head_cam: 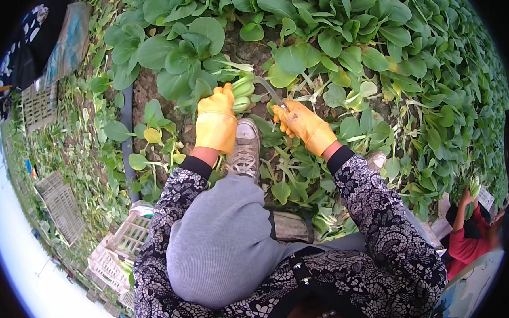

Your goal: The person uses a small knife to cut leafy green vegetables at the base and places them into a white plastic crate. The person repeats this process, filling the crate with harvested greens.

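My left hand (217, 118), in a yellow rubber glove, grips a bunch of green leafy heads that look like bok choy (244, 91). Their pale stem bases point right, and the broad leaves spread to the left. In my right hand (303, 122), gloved the same way, is the handle of a curved metal blade (269, 89), perhaps a sickle. The blade's far end lies close beside the stem bases; whether it touches them I cannot tell. Below the bunch my canvas shoe (245, 148) rests on the soil.
Dense leafy plants (359, 18) grow ahead and to the right. A dark hose (129, 143) runs along the left. Plastic crates (128, 237) stand at lower left, with another crate (62, 205) farther out. A person in red (469, 239) holds greens at right; another person (28, 49) is upper left.
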A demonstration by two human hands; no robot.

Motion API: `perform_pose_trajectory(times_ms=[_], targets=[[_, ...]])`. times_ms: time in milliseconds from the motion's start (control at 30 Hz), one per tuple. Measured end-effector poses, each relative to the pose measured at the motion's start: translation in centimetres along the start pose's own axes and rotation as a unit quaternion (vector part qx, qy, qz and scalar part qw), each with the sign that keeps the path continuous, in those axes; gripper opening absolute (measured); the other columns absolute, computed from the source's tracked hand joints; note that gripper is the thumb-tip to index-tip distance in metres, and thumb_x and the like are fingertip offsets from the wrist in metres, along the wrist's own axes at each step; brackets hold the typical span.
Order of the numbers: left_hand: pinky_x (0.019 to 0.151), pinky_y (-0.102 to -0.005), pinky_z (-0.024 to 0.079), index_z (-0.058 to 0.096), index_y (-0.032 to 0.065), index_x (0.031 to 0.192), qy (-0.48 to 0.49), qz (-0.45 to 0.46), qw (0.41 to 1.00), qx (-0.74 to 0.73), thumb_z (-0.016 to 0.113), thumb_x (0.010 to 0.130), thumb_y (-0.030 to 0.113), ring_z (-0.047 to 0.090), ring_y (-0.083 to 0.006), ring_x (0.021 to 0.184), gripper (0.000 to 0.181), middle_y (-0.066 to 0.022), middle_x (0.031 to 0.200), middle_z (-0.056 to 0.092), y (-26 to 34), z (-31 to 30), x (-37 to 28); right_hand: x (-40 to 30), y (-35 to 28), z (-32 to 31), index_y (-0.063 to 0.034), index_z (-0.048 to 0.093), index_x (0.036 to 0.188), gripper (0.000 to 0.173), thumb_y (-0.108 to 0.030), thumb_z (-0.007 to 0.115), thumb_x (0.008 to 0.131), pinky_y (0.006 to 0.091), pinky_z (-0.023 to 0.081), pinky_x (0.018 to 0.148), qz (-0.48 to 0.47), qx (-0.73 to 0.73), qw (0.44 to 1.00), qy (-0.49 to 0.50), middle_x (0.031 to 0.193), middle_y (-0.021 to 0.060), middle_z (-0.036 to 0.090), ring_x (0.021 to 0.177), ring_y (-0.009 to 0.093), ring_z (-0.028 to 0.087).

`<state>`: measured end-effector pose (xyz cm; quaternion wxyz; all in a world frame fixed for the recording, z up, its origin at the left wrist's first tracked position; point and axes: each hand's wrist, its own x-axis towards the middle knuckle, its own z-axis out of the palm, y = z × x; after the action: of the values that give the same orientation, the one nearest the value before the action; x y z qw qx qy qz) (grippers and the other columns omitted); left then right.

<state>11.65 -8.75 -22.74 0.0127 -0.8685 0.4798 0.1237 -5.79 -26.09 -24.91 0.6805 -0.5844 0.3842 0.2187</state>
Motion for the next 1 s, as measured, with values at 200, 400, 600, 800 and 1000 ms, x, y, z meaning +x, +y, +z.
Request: perform_pose_trajectory(times_ms=[200,400,600,800,1000], targets=[[0.077,-0.0404,0.058,0.061,-0.0007,0.139,0.018,-0.003,0.999,-0.026,0.065,0.081,0.005,0.072,-0.0329,0.088,0.058,-0.0157,0.106,0.068,-0.6,-0.2,0.1,1.5,0.7,1.0,-0.0058,0.062,0.099,0.038,-0.043,0.059,0.106,0.0296,0.043,0.054,0.018,-0.052,0.998,0.021,0.072,0.0021,0.055,0.060,0.013,0.049],[0.087,-0.0437,0.057,0.058,0.0015,0.143,-0.016,-0.015,0.998,-0.055,0.076,0.081,0.008,0.071,-0.0370,0.098,0.065,-0.0181,0.118,0.067,-0.9,-1.0,0.0,1.1,0.8,1.7,-0.0016,0.062,0.098,0.042,-0.043,0.059,0.106,0.0396,0.053,0.062,-0.019,-0.099,0.992,0.075,0.075,0.0123,0.068,0.065,0.025,0.067],[0.089,-0.0425,0.057,0.057,0.0030,0.144,-0.028,-0.006,0.998,-0.059,0.078,0.081,0.009,0.070,-0.0363,0.102,0.066,-0.0176,0.120,0.067,-1.2,-1.7,0.5,2.4,1.6,2.0,-0.0056,0.060,0.095,0.038,-0.042,0.058,0.107,0.0327,0.043,0.054,-0.020,-0.090,0.993,0.073,0.071,0.0036,0.058,0.058,0.015,0.051],[0.090,-0.0464,0.056,0.064,0.0025,0.135,0.015,-0.003,0.995,-0.103,0.060,0.084,-0.005,0.070,-0.0396,0.098,0.052,-0.0195,0.112,0.070,-2.4,-0.9,1.2,3.8,1.3,1.8,-0.0041,0.060,0.094,0.042,-0.044,0.055,0.107,0.0338,0.046,0.054,-0.053,-0.201,0.976,0.069,0.070,0.0070,0.064,0.056,0.018,0.057],[0.095,-0.0449,0.056,0.058,0.0034,0.143,-0.016,-0.023,0.993,-0.116,0.073,0.082,0.002,0.069,-0.0397,0.105,0.063,-0.0191,0.122,0.068,-3.2,-0.3,1.1,3.2,-0.3,1.7,-0.0064,0.064,0.093,0.042,-0.046,0.057,0.104,0.0307,0.046,0.053,0.031,-0.092,0.995,-0.013,0.069,0.0021,0.061,0.057,0.015,0.057]])
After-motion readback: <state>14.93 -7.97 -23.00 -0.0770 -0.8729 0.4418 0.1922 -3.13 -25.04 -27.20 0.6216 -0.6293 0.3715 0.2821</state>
